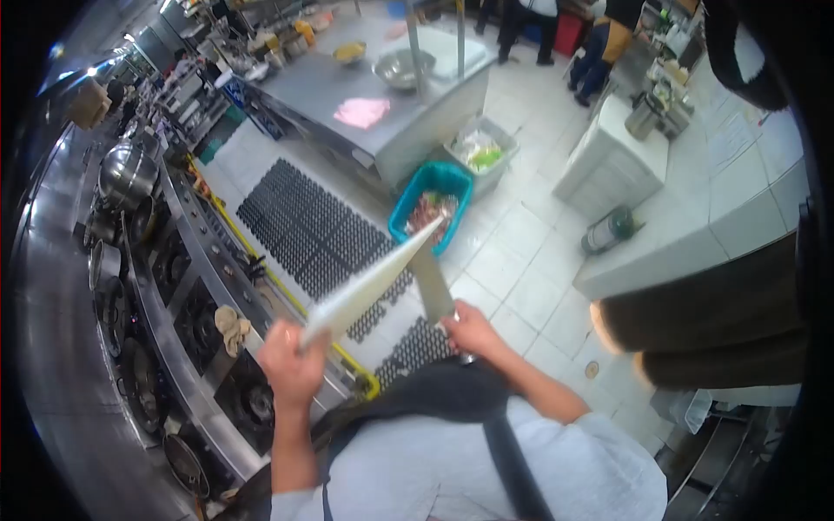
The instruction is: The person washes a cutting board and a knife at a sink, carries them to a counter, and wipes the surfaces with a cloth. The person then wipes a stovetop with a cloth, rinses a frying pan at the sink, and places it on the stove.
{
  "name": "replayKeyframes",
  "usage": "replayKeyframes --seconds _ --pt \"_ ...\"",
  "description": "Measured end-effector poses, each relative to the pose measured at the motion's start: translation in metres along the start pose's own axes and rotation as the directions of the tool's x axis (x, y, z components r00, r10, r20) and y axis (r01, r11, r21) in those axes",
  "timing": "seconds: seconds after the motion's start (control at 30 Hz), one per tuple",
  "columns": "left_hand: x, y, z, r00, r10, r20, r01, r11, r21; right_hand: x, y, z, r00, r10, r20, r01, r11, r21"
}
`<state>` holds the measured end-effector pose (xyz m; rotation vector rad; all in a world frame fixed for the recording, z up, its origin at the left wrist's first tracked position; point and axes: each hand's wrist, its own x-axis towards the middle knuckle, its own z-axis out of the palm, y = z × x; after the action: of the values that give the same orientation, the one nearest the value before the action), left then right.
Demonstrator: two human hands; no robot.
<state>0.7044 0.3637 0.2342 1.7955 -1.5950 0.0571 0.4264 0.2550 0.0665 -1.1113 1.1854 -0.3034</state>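
Observation:
My left hand (294, 360) is closed on the near end of a white board (373, 282), which is tilted over the floor with its far end above a teal bin (434, 176). In my right hand (473, 330) is a wide-bladed cleaver (431, 286), its blade pointing up and away, close to the board's right side. Reddish and pale scraps (426, 214) lie in the teal bin. Whether the far tip of the board touches the bin cannot be made out.
Stoves (202, 334) with burners and pans run along the left. A steel table (313, 95) holds a pink cloth (362, 111) and a metal bowl (402, 69). A grey bin (508, 139) stands beside the teal one. Black mats (304, 217) cover some floor. Several people stand farther back.

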Motion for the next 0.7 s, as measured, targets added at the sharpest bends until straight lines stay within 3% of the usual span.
replayKeyframes --seconds 0.03,0.1,0.13,0.2,0.23,0.3,0.33,0.43,0.5,0.57,0.7 --pt "0.009 -0.001 0.014 0.997 -0.071 0.014 0.069 0.993 0.093 -0.001 0.01 -0.016 0.996 -0.003 -0.085 0.003 1.0 -0.001" --pt "0.047 0.013 0.044 0.994 -0.083 -0.074 0.066 0.977 -0.203 -0.01 0.02 -0.065 0.991 -0.007 -0.132 0.015 0.998 0.055" --pt "0.057 0.017 0.057 0.993 -0.087 -0.075 0.071 0.977 -0.199 -0.014 0.025 -0.09 0.992 -0.006 -0.127 0.013 0.998 0.053" --pt "0.075 0.019 0.08 0.976 -0.209 -0.054 0.162 0.874 -0.458 -0.025 0.036 -0.139 0.978 0.017 -0.208 -0.02 1.0 -0.011" --pt "0.085 0.022 0.086 0.978 -0.202 -0.049 0.157 0.873 -0.462 -0.031 0.039 -0.159 0.976 0.018 -0.217 -0.02 1.0 -0.005" --pt "0.104 0.024 0.097 0.918 -0.395 0.024 0.3 0.655 -0.694 -0.038 0.046 -0.194 0.941 0.082 -0.329 -0.078 0.997 0.025" --pt "0.114 0.028 0.104 0.92 -0.392 0.029 0.3 0.654 -0.694 -0.038 0.05 -0.21 0.94 0.084 -0.332 -0.079 0.996 0.029" --pt "0.151 0.036 0.127 0.797 -0.57 0.199 0.361 0.185 -0.914 -0.029 0.055 -0.25 0.911 0.134 -0.389 -0.105 0.99 0.095" --pt "0.157 0.01 0.166 0.829 -0.479 0.289 0.418 0.188 -0.889 -0.014 0.053 -0.273 0.9 0.139 -0.413 -0.095 0.987 0.126" --pt "0.178 0.026 0.212 0.784 -0.544 0.3 0.491 0.248 -0.835 0.007 0.04 -0.296 0.902 0.129 -0.411 -0.081 0.988 0.131" --pt "0.226 -0.004 0.301 0.718 -0.629 0.3 0.524 0.204 -0.827 0.06 -0.004 -0.344 0.913 0.081 -0.4 -0.049 0.995 0.089"
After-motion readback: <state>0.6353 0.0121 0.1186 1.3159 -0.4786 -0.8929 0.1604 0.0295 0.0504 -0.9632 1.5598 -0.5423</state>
